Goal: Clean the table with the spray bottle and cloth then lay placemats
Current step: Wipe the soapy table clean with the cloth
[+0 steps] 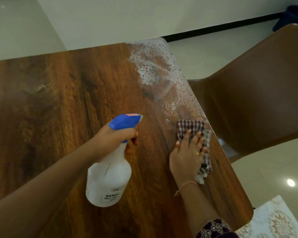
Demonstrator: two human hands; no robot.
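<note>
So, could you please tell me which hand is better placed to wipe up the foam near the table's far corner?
The right hand: it presses the checked cloth flat on the table, just short of the foam. The left hand is occupied gripping the spray bottle.

Left arm reaches in from the lower left, forearm bare. Left hand point(117, 136) is curled round the neck of the spray bottle point(108, 177). Right hand point(187, 151) lies palm down, fingers straight and spread, pressing the cloth point(190, 126).
</note>
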